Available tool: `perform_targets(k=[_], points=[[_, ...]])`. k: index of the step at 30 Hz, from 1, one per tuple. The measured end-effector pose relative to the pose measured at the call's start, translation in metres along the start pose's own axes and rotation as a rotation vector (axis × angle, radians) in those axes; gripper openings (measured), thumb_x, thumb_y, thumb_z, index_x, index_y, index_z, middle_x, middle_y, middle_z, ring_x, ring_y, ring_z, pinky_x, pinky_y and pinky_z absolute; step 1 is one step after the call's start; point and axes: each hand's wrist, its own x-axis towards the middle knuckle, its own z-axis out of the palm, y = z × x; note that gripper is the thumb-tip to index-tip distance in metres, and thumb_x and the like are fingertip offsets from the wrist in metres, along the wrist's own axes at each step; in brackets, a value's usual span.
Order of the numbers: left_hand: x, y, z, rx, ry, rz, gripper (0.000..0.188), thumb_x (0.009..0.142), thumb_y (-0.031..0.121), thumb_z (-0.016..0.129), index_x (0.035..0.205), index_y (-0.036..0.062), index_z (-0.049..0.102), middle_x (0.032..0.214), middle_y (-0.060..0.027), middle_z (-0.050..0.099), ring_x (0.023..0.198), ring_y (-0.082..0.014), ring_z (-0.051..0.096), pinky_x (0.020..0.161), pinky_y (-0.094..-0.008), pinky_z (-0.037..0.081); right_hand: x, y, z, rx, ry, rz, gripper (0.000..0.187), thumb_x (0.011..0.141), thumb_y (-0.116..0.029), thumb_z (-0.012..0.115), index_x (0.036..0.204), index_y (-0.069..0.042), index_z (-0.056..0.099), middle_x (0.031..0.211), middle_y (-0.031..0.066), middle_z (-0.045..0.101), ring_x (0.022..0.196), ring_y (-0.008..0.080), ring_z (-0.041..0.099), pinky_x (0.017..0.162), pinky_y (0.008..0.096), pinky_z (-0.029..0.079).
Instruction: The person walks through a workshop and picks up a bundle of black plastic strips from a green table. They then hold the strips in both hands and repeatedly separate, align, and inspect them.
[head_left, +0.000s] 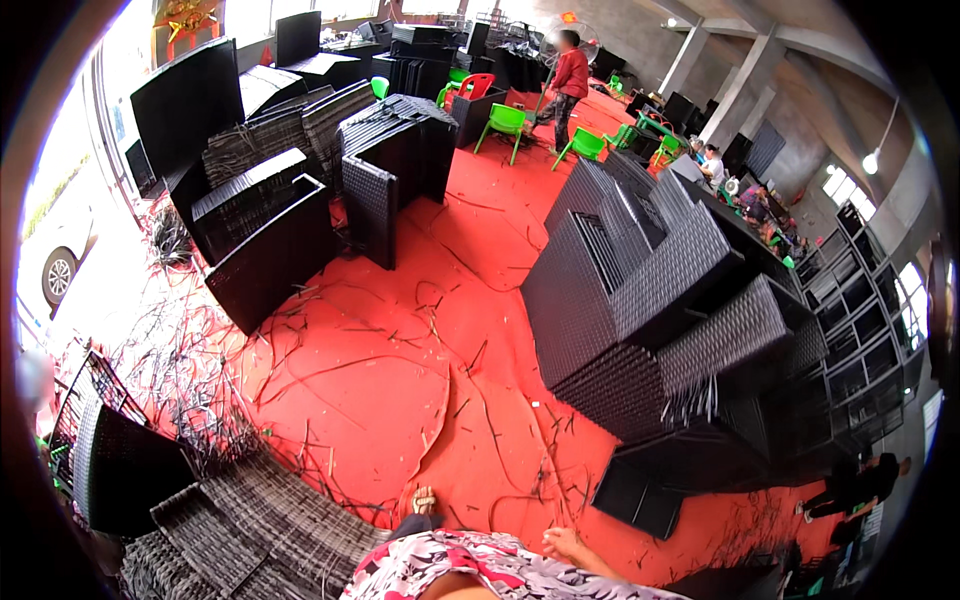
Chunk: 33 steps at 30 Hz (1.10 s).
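Lying flat — woven panel (265,525), long axis diagonal — right hand (562,545) apart

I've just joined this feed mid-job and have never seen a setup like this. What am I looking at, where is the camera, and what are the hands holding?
There is no machine here. A person wears a wide fisheye camera on the head, looking down, which is why straight edges bend near the rim.

At the bottom edge you see the wearer's own flower-patterned clothing, one sandalled foot and, beside the knee, what looks like the right hand. It is too small to tell whether it grips anything. The left hand is out of view.

The red floor carries stacks of black woven wicker furniture bodies, loose dark wicker strips and grey-brown woven panels nearest the wearer.

Farther back stand green plastic chairs and another person in a red top.
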Motion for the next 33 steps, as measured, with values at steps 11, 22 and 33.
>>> perform_targets(k=[11,22,33], points=[[0.179,0.219,0.093,-0.086,-0.135,-0.129,0.035,0.075,0.023,0.062,0.097,0.0023,0.044,0.093,-0.0176,0.045,0.086,-0.0288,0.044,0.076,-0.0402,0.037,0.181,-0.104,-0.05,-0.112,0.118,0.131,0.016,0.082,-0.019,0.052,0.09,-0.006,0.057,0.079,0.009,0.063,0.067,0.019,0.063,0.053,0.0332,0.05],[0.314,0.427,0.15,-0.21,-0.101,-0.263,0.022,0.08,0.024,0.058,0.082,0.0043,0.048,0.076,-0.0146,0.049,0.07,-0.0273,0.049,0.064,-0.0404,0.041,0.36,-0.506,-0.179,0.282,0.126,-0.332,0.024,0.081,-0.011,0.053,0.104,-0.004,0.057,0.082,0.0086,0.063,0.061,0.0148,0.062,0.048,0.0252,0.049],[0.577,0.583,0.158,-0.161,-0.176,-0.204,0.025,0.084,0.025,0.054,0.067,0.0063,0.053,0.059,-0.0117,0.053,0.054,-0.0258,0.053,0.053,-0.0407,0.046,0.497,-0.654,-0.226,-0.535,0.029,0.055,0.016,0.078,-0.018,0.053,0.085,-0.01,0.065,0.072,0.0078,0.064,0.062,0.0185,0.063,0.051,0.0335,0.049]])
